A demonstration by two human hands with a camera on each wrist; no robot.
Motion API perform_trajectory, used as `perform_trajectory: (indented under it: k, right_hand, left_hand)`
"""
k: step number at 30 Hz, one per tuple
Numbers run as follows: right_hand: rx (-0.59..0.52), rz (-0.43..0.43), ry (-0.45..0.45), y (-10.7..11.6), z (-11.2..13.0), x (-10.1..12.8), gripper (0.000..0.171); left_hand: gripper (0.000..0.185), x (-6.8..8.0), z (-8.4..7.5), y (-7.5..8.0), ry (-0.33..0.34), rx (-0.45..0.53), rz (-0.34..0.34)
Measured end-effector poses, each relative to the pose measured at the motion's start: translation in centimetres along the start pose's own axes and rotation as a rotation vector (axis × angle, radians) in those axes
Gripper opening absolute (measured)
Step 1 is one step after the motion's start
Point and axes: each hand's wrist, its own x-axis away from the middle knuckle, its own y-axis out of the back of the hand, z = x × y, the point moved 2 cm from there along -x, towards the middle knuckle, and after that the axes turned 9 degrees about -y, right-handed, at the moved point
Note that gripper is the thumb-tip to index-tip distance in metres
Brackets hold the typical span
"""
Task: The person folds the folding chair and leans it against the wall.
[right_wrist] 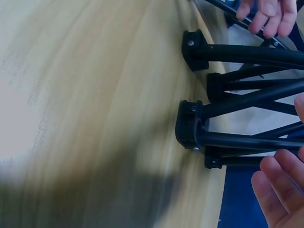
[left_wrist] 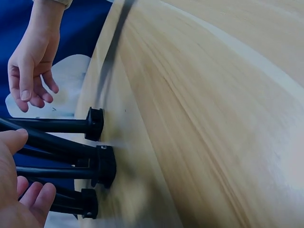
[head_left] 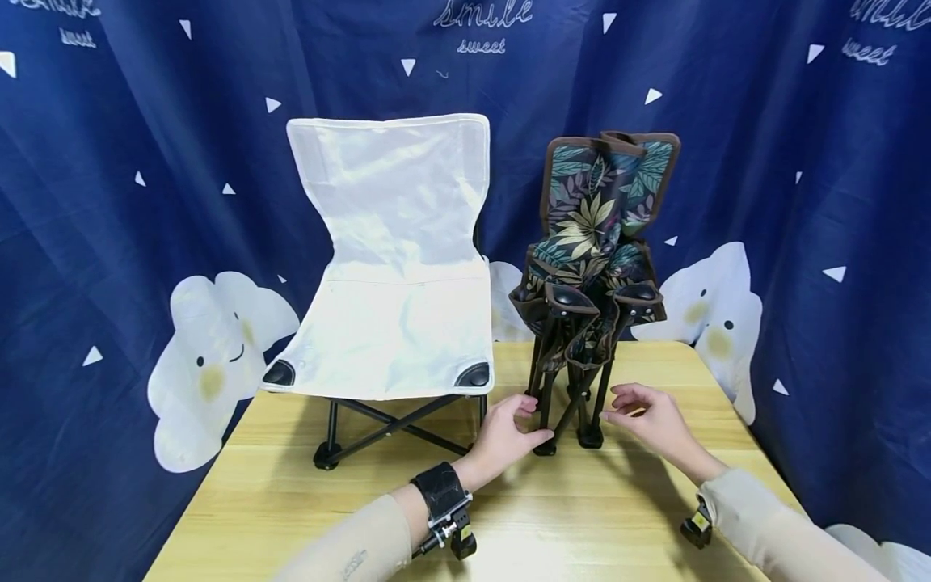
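The folded chair (head_left: 592, 267), in leaf-print fabric with brown trim, stands upright on the table (head_left: 509, 517), near the far edge and toward the right side. Its black legs (head_left: 575, 396) are drawn close together, and their capped feet (left_wrist: 102, 166) rest on the wood; the wrist views show the feet bunched just beside one another.

The left hand (head_left: 505, 432) sits at the left of those legs, low down by the feet. Its thumb lies against one black tube in the left wrist view and the fingers (left_wrist: 35, 197) are relaxed and loosely spread, not wrapped round anything. The right hand (head_left: 650, 420) hovers just right of the legs, fingers gently curved and apart, holding nothing; whether a fingertip touches a leg I cannot tell. Both forearms wear beige sleeves (head_left: 771, 529), and a black strap (head_left: 440, 493) circles the left wrist.

To the left of the folded chair, an open white chair (head_left: 393, 267) stands on the table, near the far edge and toward the left side, its black crossed frame (head_left: 393, 424) under the seat. The two chairs stand near each other but apart. Behind the table hangs a dark blue curtain (head_left: 836, 162) with white triangles and cloud faces.
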Motion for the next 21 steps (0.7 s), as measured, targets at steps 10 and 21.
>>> perform_trajectory:
  k: [10,21]
  right_hand:
    - [-0.026,0.037,-0.080,-1.0,-0.5,0.2,0.062]
    - [-0.009,0.028,-0.090,-1.6,-0.9,-0.1,0.063]
  left_hand:
    - [0.055,-0.2,0.7,-1.8,0.062,-0.039,-0.005]
    - [0.061,-0.3,1.0,-2.8,0.063,-0.031,-0.029]
